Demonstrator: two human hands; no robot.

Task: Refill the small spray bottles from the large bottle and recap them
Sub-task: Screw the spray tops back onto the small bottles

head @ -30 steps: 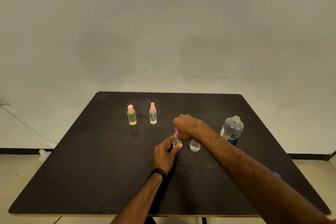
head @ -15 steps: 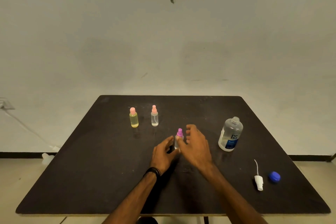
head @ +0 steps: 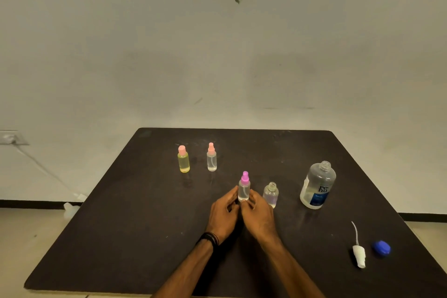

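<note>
A small clear spray bottle with a magenta cap (head: 244, 186) stands upright mid-table. My left hand (head: 223, 213) and my right hand (head: 257, 213) both hold its base with their fingertips. Just to its right stands an uncapped small clear bottle (head: 271, 195). The large clear bottle with a blue label (head: 317, 186) stands open farther right. A white spray head with its tube (head: 358, 250) and a blue cap (head: 381, 247) lie at the near right. Two small bottles stand at the back left: a yellow one (head: 183, 159) and a clear one (head: 212, 158), both with pink caps.
The dark table (head: 121, 237) ends at a near edge close to my forearms. A pale wall rises behind it. A cable and a white object lie on the floor at the left.
My right hand came off the magenta cap and dropped to the bottle's base beside my left hand. The uncapped small bottle, spray head and blue cap came into view.
</note>
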